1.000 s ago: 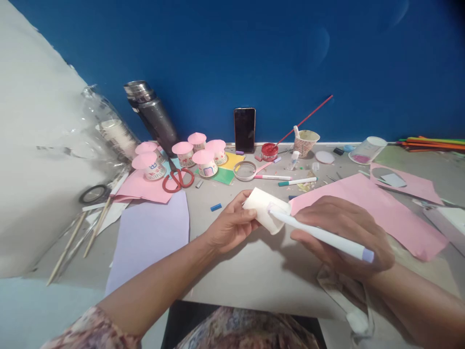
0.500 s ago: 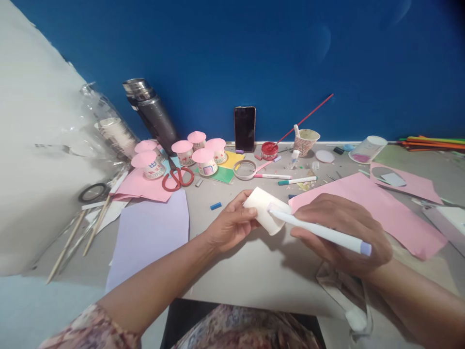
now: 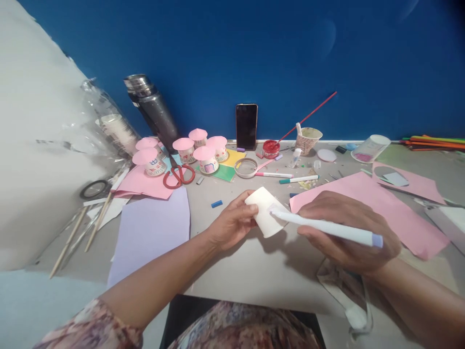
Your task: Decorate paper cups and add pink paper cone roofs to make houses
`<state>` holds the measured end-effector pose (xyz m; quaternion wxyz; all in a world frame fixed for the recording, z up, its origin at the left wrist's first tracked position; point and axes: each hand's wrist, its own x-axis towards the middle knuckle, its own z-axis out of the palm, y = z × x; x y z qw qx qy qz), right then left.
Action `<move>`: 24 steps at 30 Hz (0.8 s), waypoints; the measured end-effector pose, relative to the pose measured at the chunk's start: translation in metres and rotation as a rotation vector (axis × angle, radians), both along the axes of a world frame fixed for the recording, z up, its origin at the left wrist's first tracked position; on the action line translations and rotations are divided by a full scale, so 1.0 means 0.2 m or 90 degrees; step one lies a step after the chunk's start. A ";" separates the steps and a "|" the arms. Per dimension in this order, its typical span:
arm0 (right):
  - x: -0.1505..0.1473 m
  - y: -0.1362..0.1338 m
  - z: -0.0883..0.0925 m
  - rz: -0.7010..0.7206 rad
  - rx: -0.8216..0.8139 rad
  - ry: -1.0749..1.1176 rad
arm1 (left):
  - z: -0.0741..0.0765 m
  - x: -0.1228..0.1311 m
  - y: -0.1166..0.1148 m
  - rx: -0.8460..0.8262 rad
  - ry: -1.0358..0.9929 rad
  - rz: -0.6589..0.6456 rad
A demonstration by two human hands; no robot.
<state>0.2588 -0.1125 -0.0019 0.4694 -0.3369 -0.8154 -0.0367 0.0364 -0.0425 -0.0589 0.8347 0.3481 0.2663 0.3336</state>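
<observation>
My left hand [image 3: 234, 220] grips a small white paper cup [image 3: 267, 206] tilted on its side, thumb on the outer wall. In my right hand [image 3: 348, 232] is a white felt-tip pen [image 3: 327, 228] with a lilac end, its tip touching the cup's wall beside a faint pale mark. Behind my hands stand several decorated paper cups with pink cone roofs [image 3: 205, 154]. Red-handled scissors [image 3: 178, 177] lie next to them. A blue pen cap [image 3: 217, 204] rests left of the held cup.
Lilac paper [image 3: 152, 232] lies left, pink paper [image 3: 348, 198] right. Along the blue wall stand a dark flask [image 3: 156, 114], a phone [image 3: 246, 127], a red paint pot [image 3: 271, 149] with a brush, and a patterned cup [image 3: 307, 143]. A tape ring [image 3: 246, 167] and green marker [image 3: 300, 179] lie midway.
My right hand and the pen have shifted slightly to the right and the pen tip sits a little lower on the cup. My left hand still holds the cup.
</observation>
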 end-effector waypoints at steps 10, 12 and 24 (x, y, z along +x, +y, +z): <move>0.00 -0.01 -0.01 0.078 -0.141 0.103 | -0.02 -0.01 -0.01 -0.013 0.024 -0.009; 0.00 0.00 0.00 0.081 -0.146 0.088 | -0.03 0.00 -0.01 -0.011 0.028 -0.012; 0.00 0.01 0.01 0.064 -0.085 0.032 | -0.02 -0.01 -0.01 0.004 0.024 -0.034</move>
